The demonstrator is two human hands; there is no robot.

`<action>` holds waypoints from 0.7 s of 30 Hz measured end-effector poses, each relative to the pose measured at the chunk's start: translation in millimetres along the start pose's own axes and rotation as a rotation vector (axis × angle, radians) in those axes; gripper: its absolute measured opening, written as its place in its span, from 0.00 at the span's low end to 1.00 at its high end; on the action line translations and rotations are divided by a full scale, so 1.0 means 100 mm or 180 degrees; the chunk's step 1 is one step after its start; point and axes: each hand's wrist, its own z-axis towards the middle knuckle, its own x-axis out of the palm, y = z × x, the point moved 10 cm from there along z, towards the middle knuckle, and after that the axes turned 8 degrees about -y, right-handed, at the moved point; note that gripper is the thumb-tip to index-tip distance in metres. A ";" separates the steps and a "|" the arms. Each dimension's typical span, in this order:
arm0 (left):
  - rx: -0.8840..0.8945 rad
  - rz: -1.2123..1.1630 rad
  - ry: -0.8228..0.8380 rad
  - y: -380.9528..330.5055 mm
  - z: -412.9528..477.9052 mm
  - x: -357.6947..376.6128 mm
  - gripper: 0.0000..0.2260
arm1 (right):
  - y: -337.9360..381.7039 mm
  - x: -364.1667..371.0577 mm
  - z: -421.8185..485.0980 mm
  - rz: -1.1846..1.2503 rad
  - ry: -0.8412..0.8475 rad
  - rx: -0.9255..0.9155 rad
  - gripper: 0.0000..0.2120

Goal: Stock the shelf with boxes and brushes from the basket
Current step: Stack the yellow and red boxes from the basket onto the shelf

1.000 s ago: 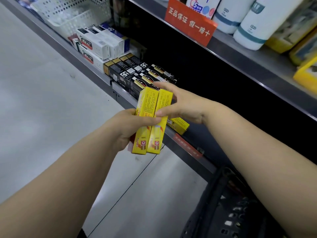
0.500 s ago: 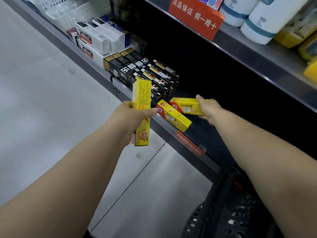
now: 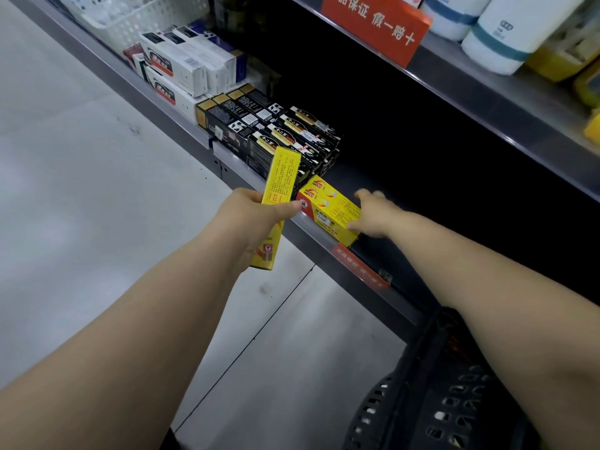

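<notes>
Left hand point(image 3: 256, 212) grips; outstretched right hand point(image 3: 373, 213) pinches.

on the orange sign point(image 3: 373, 24), "保证 假一赔十" was read; print on the yellow boxes point(image 3: 329, 207) was found too small.

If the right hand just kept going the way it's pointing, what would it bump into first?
Probably the black boxes: the right hand, on the yellow boxes, points along the shelf toward their end. Depth is unclear, so it might slip past behind them.
</notes>
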 end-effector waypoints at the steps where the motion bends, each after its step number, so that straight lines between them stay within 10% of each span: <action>1: 0.0016 0.0062 0.0001 0.00 0.01 -0.01 0.12 | 0.17 -0.14 -0.05 0.0265 -0.0108 -0.0279 0.43; 5: 0.0157 0.0451 0.0044 -0.03 0.00 -0.03 0.15 | 0.99 -0.80 -0.55 0.1072 -0.0373 -0.1854 0.52; 10: 0.0705 0.0862 0.0237 -0.16 -0.05 0.11 0.12 | 1.35 -0.84 -0.96 0.0252 -0.0553 -0.2762 0.21; 14: 0.1259 0.1164 -0.0233 -0.28 -0.02 0.01 0.37 | 0.78 -0.68 -0.54 0.0091 -0.0436 -0.1638 0.20; 21: 0.1043 0.0862 0.0225 -0.18 0.00 0.23 0.30 | -0.25 -0.45 0.17 -0.0234 -0.0845 0.0238 0.22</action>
